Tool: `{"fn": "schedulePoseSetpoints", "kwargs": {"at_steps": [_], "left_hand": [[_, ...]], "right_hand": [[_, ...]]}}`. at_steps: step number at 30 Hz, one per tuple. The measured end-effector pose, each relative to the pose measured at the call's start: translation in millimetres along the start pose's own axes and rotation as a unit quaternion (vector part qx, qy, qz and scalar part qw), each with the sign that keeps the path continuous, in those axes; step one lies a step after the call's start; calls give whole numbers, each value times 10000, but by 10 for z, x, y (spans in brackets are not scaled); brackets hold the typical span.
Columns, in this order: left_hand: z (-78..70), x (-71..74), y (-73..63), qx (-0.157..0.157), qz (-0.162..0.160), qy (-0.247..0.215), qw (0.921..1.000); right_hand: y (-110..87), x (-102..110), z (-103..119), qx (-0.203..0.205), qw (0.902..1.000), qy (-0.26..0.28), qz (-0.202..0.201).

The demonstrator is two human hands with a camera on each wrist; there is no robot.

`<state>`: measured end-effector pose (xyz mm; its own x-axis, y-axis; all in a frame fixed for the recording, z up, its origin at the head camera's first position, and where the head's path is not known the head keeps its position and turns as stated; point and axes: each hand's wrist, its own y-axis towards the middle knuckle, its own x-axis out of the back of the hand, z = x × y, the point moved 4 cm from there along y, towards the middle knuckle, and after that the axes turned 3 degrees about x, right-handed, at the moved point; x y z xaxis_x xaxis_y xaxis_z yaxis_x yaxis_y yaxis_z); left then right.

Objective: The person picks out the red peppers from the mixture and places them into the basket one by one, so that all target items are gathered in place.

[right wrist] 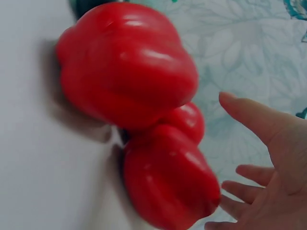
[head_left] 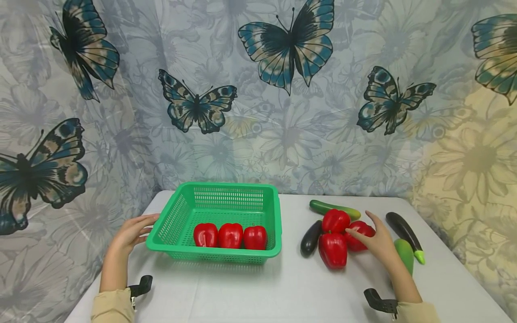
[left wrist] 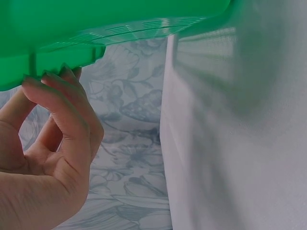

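My left hand [head_left: 131,232] is at the left end of a green plastic basket [head_left: 214,254], fingertips right at the rim. From the left wrist view, the fingers [left wrist: 72,115] are loosely bent beneath the rim. Inside the basket, red bell peppers [head_left: 230,236] sit in a row along the near side. My right hand [head_left: 377,237] reaches over a red bell pepper [head_left: 361,233], thumb and fingers spread apart on either side. Beside that one are another red bell pepper [head_left: 336,221] and a nearer red bell pepper [head_left: 333,250]. In the right wrist view the palm faces the peppers [right wrist: 168,182].
A dark eggplant [head_left: 311,238] lies left of the loose peppers, and a green cucumber [head_left: 334,209] behind them. Farther right are a long eggplant [head_left: 404,231] and a green vegetable [head_left: 405,255], partly behind my right forearm. Butterfly-patterned cloth hangs behind the white table [head_left: 242,296].
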<state>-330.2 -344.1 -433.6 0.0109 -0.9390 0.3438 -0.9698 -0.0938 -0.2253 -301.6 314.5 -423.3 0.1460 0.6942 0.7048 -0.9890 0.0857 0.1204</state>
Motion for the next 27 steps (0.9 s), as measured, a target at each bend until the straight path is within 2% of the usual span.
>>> {"fn": "schedulePoseSetpoints", "kwargs": {"at_steps": [12, 27], "left_hand": [[-21, -9, -16, 36, 35, -118, 9999], [-12, -2, 0, 25, 6, -134, 9999]], "right_hand": [[-35, -117, -206, -401, 9992, -31, 80], [-60, -173, -285, -579, 9977, 234, -259]]}}
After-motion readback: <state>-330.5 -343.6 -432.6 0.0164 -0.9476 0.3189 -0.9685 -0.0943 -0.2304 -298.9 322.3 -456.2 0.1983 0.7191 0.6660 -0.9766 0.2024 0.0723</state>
